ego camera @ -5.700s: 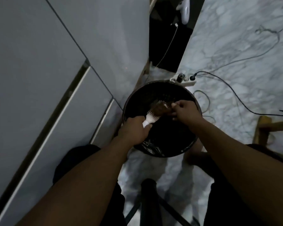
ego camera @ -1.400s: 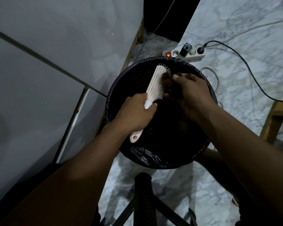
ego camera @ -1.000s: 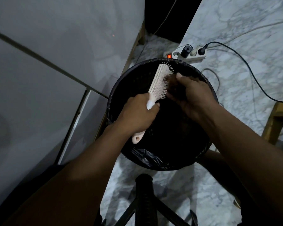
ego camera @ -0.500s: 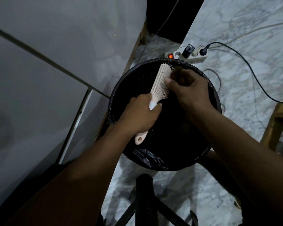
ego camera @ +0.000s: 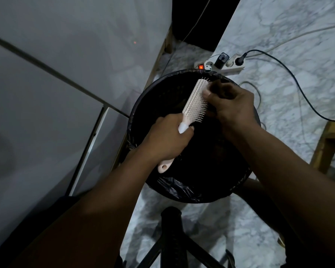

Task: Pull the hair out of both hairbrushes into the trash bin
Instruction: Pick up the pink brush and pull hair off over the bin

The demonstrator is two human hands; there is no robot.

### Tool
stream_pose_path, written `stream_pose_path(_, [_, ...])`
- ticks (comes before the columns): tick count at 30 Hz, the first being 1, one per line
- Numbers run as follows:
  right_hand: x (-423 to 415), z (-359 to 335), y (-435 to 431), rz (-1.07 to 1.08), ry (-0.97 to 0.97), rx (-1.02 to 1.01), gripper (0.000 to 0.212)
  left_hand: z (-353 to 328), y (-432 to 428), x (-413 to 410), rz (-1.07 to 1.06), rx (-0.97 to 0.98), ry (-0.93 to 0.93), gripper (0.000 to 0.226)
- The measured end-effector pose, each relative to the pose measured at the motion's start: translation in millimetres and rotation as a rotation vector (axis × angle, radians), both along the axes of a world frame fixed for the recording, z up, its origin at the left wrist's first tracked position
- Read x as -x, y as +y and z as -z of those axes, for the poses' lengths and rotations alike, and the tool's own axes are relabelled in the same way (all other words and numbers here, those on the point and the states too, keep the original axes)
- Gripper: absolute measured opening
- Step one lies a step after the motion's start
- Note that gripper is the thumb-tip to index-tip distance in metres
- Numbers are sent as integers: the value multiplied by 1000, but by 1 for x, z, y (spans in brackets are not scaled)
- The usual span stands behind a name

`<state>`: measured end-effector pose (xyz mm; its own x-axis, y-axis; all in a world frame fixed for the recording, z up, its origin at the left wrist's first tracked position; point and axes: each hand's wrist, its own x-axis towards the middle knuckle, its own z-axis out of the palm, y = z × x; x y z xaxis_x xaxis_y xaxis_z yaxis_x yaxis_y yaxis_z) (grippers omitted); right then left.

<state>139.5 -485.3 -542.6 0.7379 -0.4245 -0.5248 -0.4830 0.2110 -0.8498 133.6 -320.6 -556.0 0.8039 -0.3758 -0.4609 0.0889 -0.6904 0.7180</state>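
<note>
A pale pink hairbrush (ego camera: 194,102) is held over the round trash bin (ego camera: 143,97), which is lined with a black bag. My left hand (ego camera: 165,141) is shut around the brush's handle, whose end sticks out below my fist. The bristles face right. My right hand (ego camera: 228,105) presses against the bristles near the brush's tip, fingers pinched together. Dark hair at those fingertips is hard to make out against the dark bin. Only one brush is in view.
A white power strip (ego camera: 219,66) with a red light and plugged cables lies on the marble floor just behind the bin. Grey cabinet panels (ego camera: 66,55) stand at the left. A black stool frame (ego camera: 172,235) is below me, a wooden leg (ego camera: 325,149) at the right.
My right hand slid up along the bristles from the brush's middle toward its tip. The brush stays in my left hand over the bin, now clean of the large brown clump seen earlier.
</note>
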Motion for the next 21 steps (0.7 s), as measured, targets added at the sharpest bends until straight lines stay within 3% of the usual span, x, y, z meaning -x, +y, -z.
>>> stream_pose_path(2, [-1,-2,-3,79,49,-122,2,-2,0,-2,-12,-1,6,24])
stream_pose_path(6, [-5,1,-5,176,187,-356,9,0,3,-4,-30,-8,39,24])
stream_pose_path(10, [-4,6,-4,95,342,-247,7,4,8,-5,-40,-109,77,21])
stream_pose_path(21, [-3,1,-6,-132,481,-98,13,7,13,-7,-94,-354,35,37])
